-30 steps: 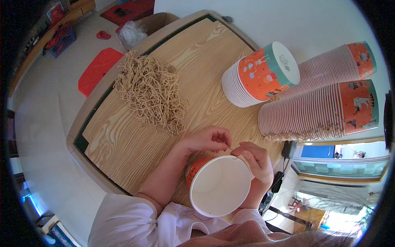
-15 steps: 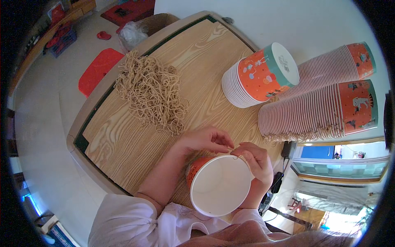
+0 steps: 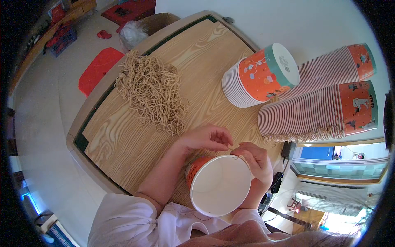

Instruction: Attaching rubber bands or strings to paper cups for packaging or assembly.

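Observation:
A large orange paper bucket with a white inside is tilted at the near edge of the table, its mouth facing me. My right hand grips its far right rim, with thumb and fingers pinched together there. A thin piece of tan cord shows at that rim, crossing between my two hands. My left hand reaches over from the left with bent fingers, and its fingertips pinch the cord's end just beyond the rim. The bucket's base and part of its outer side are hidden.
A loose heap of tan cord lies on the wooden table. Nested paper buckets stand upside down at the far right; longer stacks lie beside them, cord bits along the nearest. A red stool sits past the left edge.
My left fingertips have shifted slightly up and away from the rim, and a bit more cord shows between the hands. The bucket and my right hand stay put.

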Demonstrator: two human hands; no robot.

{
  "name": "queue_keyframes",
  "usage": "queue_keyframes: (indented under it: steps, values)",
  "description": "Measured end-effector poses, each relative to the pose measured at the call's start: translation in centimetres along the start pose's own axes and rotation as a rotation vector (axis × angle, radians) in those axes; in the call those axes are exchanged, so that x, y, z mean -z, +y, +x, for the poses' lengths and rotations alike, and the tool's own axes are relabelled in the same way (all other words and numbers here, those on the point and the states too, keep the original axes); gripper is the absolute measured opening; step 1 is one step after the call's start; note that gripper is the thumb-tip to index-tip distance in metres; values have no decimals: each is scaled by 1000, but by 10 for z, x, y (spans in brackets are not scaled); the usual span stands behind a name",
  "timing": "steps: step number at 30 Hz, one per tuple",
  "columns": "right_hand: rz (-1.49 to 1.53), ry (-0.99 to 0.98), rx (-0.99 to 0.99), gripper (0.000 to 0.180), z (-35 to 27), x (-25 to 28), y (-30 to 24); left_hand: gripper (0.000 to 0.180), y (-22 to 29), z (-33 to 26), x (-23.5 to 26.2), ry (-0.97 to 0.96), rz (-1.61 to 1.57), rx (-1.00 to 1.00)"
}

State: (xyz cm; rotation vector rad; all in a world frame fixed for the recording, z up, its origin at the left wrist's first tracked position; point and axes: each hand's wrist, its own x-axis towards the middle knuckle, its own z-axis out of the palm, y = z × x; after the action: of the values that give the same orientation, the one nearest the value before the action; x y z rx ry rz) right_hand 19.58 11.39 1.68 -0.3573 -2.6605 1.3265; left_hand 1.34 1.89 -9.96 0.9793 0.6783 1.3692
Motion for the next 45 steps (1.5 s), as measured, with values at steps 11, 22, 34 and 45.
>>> queue_keyframes:
  steps: [11, 22, 34, 45]
  values:
    - [11, -9, -68, 21, 0, 5, -3, 17, -7, -6, 12, 44, -59, 31]
    - [320, 51, -304, 16, 9, -15, 28, 16, -8, 4, -3, 121, -103, 23]
    - [366, 159, -241, 21, 8, -16, 23, 19, -2, 1, -2, 151, -170, 103]
    - [319, 176, -213, 20, 4, -13, 23, 15, -9, 1, 4, 138, -190, 116]
